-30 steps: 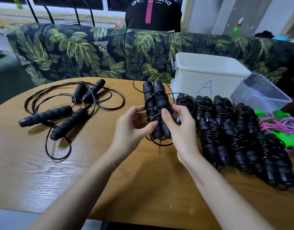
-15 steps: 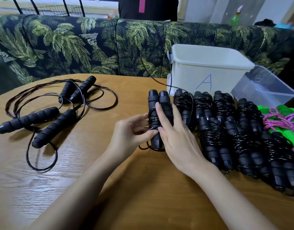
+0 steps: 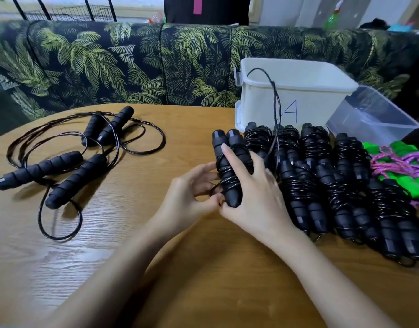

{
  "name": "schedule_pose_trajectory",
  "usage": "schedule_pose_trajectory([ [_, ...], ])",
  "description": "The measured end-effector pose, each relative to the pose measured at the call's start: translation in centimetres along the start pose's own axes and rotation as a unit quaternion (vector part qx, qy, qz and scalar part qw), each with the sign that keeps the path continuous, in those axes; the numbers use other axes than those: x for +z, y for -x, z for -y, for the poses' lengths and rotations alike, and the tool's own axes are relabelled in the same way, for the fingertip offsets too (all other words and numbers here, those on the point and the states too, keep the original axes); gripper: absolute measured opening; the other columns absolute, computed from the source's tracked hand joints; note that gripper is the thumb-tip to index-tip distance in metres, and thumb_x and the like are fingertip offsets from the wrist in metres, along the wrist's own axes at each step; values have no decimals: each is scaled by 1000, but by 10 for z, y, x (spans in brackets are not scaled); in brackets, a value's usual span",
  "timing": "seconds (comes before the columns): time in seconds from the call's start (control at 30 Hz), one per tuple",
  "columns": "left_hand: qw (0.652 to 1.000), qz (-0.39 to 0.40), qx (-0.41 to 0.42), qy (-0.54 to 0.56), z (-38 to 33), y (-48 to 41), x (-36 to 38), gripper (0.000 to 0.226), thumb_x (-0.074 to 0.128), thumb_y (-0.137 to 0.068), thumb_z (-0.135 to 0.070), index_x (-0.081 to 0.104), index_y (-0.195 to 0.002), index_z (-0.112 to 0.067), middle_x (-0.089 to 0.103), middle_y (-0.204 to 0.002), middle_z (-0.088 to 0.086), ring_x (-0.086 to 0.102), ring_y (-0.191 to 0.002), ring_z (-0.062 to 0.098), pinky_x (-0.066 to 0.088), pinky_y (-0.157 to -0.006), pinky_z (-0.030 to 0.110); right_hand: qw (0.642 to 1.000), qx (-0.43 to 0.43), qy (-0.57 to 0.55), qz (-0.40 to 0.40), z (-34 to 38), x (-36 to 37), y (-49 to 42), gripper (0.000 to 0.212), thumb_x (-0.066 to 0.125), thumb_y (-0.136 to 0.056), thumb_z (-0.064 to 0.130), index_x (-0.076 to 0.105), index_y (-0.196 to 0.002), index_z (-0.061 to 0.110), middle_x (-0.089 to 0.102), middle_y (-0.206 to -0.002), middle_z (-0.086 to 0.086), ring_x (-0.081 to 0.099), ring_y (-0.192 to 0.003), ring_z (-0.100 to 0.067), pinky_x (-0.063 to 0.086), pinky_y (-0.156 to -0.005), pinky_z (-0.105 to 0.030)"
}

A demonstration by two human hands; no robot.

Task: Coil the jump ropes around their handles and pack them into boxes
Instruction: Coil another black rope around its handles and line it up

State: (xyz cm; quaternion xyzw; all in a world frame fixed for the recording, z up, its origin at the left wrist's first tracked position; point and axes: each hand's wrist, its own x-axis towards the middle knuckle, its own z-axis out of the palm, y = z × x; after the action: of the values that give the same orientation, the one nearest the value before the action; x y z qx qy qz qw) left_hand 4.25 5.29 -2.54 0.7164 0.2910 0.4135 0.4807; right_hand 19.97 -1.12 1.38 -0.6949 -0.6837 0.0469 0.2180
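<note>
With your right hand holding the wrapped handles firm, let your left hand, which pinches the last loop, tuck it in tightly so nothing unwinds.

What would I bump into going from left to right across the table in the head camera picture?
Loose black ropes → left hand → half-coiled rope → right hand → pile of coiled black ropes → green and pink ropes.

Bare table lies open between loose ropes and coiled bundles.
</note>
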Motion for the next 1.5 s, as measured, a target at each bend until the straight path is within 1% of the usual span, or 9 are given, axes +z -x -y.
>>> schedule_pose_trajectory([
  [0.3, 988, 47, 52, -135, -17, -6, -14, 38, 65, -89, -41, 55, -121, -23, 65, -80, -7, 60, -76, 10, 45, -82, 40, 996, 5, -85, -33, -2, -17, 5, 110, 74, -70, 33, 1, -146, 63, 16, -157, -9, 43, -130, -38, 39, -109, -46],
  [0.4, 959, 20, 120, -257, -32, -12, -38, 39, 51, -91, -63, 66, -109, -32, 67, -83, -18, 59, -75, 0, 42, -81, 47, 994, 6, -99, -42, 2, -25, 5, 111, 73, -68, 29, 1, -145, 64, 15, -157, -8, 43, -130, -37, 39, -108, -48],
  [0.57, 888, 7, 163, -430, -64, -19, -73, 63, 33, -92, -69, 76, -103, -24, 57, -72, -27, 49, -73, -16, 24, -85, 33, 992, -14, -115, -47, 21, -25, 5, 113, 74, -69, 27, 0, -145, 65, 13, -157, -5, 45, -125, -39, 41, -106, -48],
  [0.73, 916, 2, 53, -398, -58, -6, -52, 37, 50, -102, -35, 66, -128, -14, 72, -113, 1, 65, -103, 22, 43, -102, 45, 991, 9, -120, -60, 29, -10, 3, 113, 75, -70, 28, 0, -147, 62, 15, -156, -7, 42, -129, -39, 39, -108, -46],
  [0.93, 881, -89, 126, -447, -35, 2, -12, 54, 36, -101, -40, 56, -137, -5, 71, -111, 3, 61, -104, 19, 39, -105, 42, 989, 44, -109, -87, 11, -2, -7, 119, 78, -69, 26, -5, -144, 66, 16, -155, -6, 44, -127, -41, 41, -106, -48],
  [1.1, 950, -56, 54, -303, -30, -22, -10, 54, 47, -97, -51, 54, -140, -18, 75, -106, 2, 64, -95, 22, 48, -85, 31, 988, 30, -122, -91, 1, 1, -15, 118, 78, -67, 26, 1, -149, 59, 13, -157, -8, 29, -141, -33, 29, -116, -51],
  [1.17, 969, -38, 36, -241, -22, -37, -16, 48, 52, -96, -48, 59, -135, -21, 73, -114, -7, 68, -107, 13, 54, -92, 34, 985, 12, -143, -97, -1, 3, -19, 115, 75, -65, 26, 3, -148, 61, 14, -158, -4, 22, -144, -29, 30, -116, -46],
  [1.33, 999, -8, -15, -43, -9, -52, -18, 34, 57, -90, -24, 60, -124, -25, 73, -102, -23, 67, -99, -3, 48, -84, 13, 969, -6, -231, -91, -4, 11, -28, 108, 71, -64, 30, 8, -142, 68, 22, -157, 12, 23, -144, -9, 32, -96, -23],
  [1.5, 999, 18, -17, 41, 5, -49, -16, 51, 53, -90, -20, 44, -140, -19, 63, -125, -27, 56, -122, -2, 44, -96, 14, 905, -37, -419, -54, -7, 18, -27, 101, 76, -70, 3, 27, -154, 32, 38, -148, 13, 37, -137, 4, 33, -106, -12],
])
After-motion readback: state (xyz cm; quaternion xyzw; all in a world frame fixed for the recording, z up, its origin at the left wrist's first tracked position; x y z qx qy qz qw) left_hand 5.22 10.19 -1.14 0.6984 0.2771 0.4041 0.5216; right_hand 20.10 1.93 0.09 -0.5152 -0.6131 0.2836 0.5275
